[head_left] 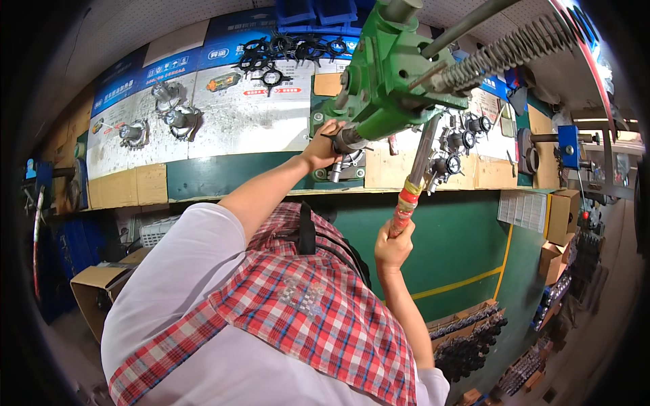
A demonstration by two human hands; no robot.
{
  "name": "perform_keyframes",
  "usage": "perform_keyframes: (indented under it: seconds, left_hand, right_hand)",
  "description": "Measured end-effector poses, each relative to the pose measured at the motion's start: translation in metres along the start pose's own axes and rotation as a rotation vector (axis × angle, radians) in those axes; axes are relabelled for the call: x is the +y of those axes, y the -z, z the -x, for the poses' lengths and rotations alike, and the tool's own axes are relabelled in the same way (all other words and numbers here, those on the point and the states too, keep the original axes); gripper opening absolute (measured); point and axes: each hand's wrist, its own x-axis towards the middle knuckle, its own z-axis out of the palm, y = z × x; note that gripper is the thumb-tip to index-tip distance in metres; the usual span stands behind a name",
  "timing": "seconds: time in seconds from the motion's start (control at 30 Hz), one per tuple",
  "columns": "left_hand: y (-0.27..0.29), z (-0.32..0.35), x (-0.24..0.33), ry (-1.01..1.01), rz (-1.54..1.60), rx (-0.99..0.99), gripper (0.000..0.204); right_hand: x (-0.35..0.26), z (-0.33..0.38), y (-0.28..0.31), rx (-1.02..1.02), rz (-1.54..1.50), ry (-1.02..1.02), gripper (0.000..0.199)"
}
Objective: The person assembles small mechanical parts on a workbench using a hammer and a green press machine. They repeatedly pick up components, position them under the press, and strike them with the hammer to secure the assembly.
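A green hand-operated press (382, 88) stands over the bench, with a coil spring (514, 51) stretching from it to the upper right. Beneath its ram, a silver metal casting (350, 161) with a dark ring on top sits on the press base. My left hand (323, 145) is closed around the near left side of that casting, close to the ram; its fingertips are partly hidden. The press lever (425, 149) slants down toward me. Around its red and yellow taped grip (405, 206), my right hand (394, 245) is wrapped.
Silver castings (181, 120) lie on the cardboard-covered bench at left. Several black spoked rings (272, 78) are grouped at the back. Right of the lever are castings with black rings (460, 141). A blue clamp-like device (569, 147) stands farther right. Boxes of parts (467, 331) rest below.
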Motion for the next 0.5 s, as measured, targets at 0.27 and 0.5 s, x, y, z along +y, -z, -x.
perform_keyframes:
  seconds: [0.27, 0.5]
  left_hand:
    - [-0.01, -0.006, -0.011, -0.164, 0.0, 0.113, 0.061]
    - [0.021, -0.016, 0.049, 0.055, 0.035, 0.067, 0.063]
  right_hand:
    - [-0.07, -0.008, 0.14, -0.443, 0.161, -0.287, 0.038]
    - [-0.241, -0.126, 0.293, 0.276, 1.956, 0.818, 0.026]
